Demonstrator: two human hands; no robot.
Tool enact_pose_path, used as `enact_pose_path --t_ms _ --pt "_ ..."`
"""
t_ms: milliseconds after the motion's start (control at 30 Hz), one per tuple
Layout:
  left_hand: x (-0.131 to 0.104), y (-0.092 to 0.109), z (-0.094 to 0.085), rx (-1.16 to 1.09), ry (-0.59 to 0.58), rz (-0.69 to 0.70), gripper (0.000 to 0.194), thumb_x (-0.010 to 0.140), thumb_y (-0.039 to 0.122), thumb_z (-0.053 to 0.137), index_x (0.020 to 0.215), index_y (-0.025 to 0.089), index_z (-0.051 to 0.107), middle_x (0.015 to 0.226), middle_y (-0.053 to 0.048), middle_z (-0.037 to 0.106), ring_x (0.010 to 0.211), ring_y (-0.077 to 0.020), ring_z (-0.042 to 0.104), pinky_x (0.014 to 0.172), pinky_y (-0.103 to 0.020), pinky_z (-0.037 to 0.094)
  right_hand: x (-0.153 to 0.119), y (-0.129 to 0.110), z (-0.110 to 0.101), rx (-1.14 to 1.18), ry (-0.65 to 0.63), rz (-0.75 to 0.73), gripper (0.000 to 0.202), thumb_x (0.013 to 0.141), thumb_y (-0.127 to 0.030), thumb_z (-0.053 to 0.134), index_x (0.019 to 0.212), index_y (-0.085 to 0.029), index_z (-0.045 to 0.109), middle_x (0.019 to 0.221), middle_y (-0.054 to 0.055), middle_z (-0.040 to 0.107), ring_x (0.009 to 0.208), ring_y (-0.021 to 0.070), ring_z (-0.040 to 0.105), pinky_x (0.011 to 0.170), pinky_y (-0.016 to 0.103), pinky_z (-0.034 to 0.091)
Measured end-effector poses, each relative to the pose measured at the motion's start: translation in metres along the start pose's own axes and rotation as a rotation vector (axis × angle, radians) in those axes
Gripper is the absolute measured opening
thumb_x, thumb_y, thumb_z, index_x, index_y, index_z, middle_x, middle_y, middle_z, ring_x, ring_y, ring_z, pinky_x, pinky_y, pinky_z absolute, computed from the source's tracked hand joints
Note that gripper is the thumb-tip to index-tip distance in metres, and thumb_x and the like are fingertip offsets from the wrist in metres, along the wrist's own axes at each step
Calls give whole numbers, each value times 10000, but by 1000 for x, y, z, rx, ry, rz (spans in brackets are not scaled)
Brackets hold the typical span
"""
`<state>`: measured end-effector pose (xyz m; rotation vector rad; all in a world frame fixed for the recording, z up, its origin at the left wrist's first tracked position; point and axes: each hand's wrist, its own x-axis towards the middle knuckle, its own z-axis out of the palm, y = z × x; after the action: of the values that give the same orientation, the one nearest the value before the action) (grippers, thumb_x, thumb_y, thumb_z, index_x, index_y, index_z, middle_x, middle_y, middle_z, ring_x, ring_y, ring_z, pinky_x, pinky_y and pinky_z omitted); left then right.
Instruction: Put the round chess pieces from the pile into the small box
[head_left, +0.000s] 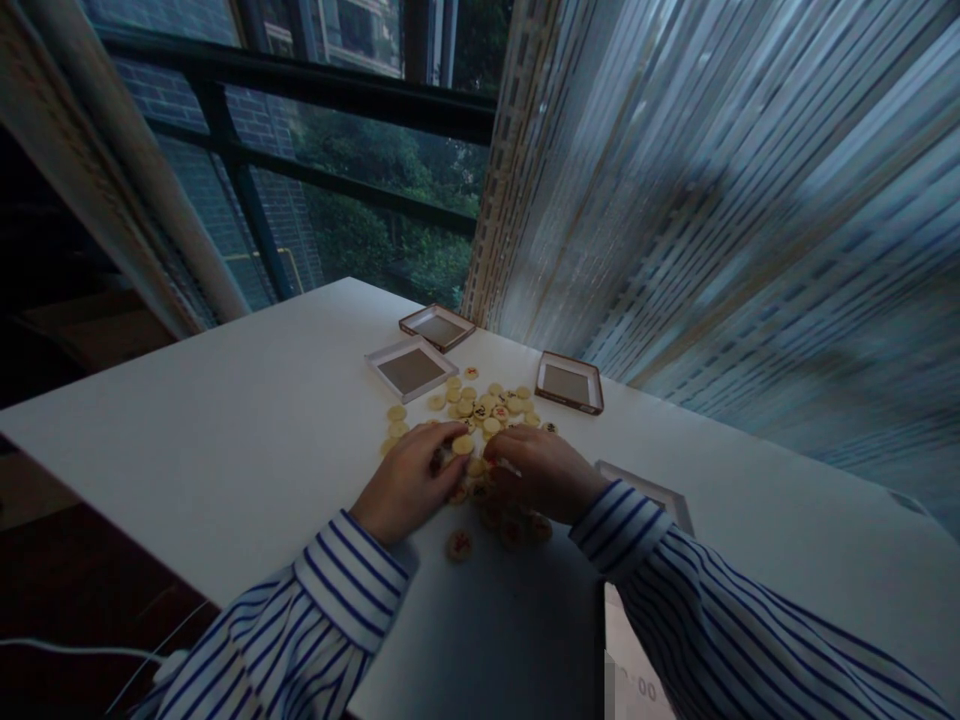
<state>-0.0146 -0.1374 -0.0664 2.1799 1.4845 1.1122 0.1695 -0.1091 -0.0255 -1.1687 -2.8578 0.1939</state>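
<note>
A heap of round, cream-coloured Chinese chess pieces (pixel 500 412) lies on the white table, some showing red or black characters and others blank. At the heap's left edge, my left hand (pixel 409 478) is closed, with a blank-faced Chinese chess piece (pixel 463 445) between thumb and forefinger. My right hand (pixel 544 468) reaches in from the right, its fingers curled down among the pieces. Those fingertips are mostly hidden, so what they pinch cannot be made out. Nearer to me, a loose piece with a red character (pixel 460 545) sits apart, with several shadowed pieces to its right.
Around the heap on the white table (pixel 225 420) are shallow trays or lids: a pale one (pixel 379 375), a brown-rimmed one (pixel 405 327) behind it, another brown-rimmed one (pixel 570 400) and one (pixel 684 510) partly behind my right sleeve. A lit screen (pixel 634 660) is at the front edge.
</note>
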Motion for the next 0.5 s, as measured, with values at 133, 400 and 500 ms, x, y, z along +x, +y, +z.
enact_pose_path --t_ms 133,400,500 --pt "0 1 0 -39 -7 8 276 807 283 528 1052 174 593 990 -87 668 907 -201 615 812 -367 496 -18 12 -3 27 53 20 82 806 -156 538 864 -166 595 839 68 642 781 157 565 690 262 411" --pt "0 6 -1 -233 -43 -81 302 790 339 546 1031 171 616 969 -90 688 832 -191 642 714 -331 529 -42 27 4 63 39 -45 119 835 -141 496 807 -178 605 774 53 640 757 139 556 695 251 412" --pt "1 9 -1 -421 -71 -171 310 773 351 566 1005 154 623 950 -93 693 837 -187 650 731 -323 538 -40 25 6 44 13 -60 142 843 -137 489 790 -178 615 773 47 636 754 133 548 706 251 403"
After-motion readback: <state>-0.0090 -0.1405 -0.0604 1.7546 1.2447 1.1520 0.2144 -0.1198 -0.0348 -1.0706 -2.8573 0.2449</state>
